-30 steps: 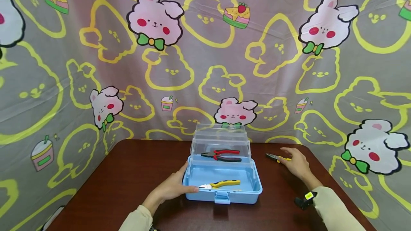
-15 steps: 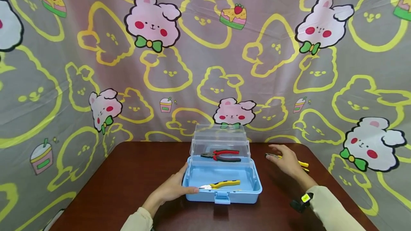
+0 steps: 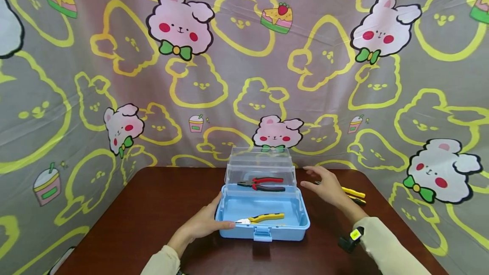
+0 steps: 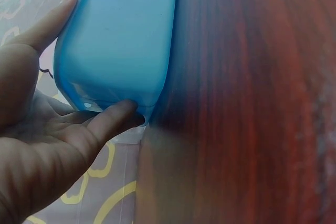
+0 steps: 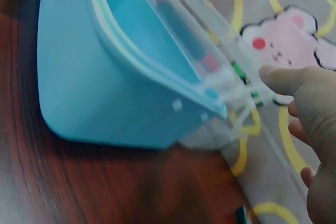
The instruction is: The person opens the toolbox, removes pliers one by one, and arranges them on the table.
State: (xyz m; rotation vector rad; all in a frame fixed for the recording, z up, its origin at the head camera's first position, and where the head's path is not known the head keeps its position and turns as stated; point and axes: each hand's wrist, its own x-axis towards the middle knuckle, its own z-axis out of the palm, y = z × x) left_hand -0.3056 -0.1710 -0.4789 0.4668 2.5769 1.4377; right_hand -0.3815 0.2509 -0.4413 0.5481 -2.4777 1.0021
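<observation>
A light-blue toolbox (image 3: 282,233) stands with its clear plastic trays (image 3: 237,169) folded up at the back. My left hand (image 3: 200,224) grips its left end, thumb at the front rim; the left wrist view shows fingers (image 4: 113,119) against the blue wall (image 4: 118,35). Pliers with yellow handles (image 3: 267,217) lie inside the box. Pliers with red and black handles (image 3: 267,180) rest in a clear tray. My right hand (image 3: 324,186) hovers beside the trays' right side, fingers spread and holding nothing. Behind it, yellow-handled pliers (image 3: 353,192) lie on the table, partly hidden.
The dark brown wooden table (image 3: 168,194) extends to both sides of the box. A patterned cloth (image 3: 229,139) hangs close behind the table and along both sides. A black device (image 3: 347,243) is strapped to the right wrist.
My right hand has moved left from the yellow-handled pliers on the table toward the clear trays, uncovering their handles. The left hand stays on the box.
</observation>
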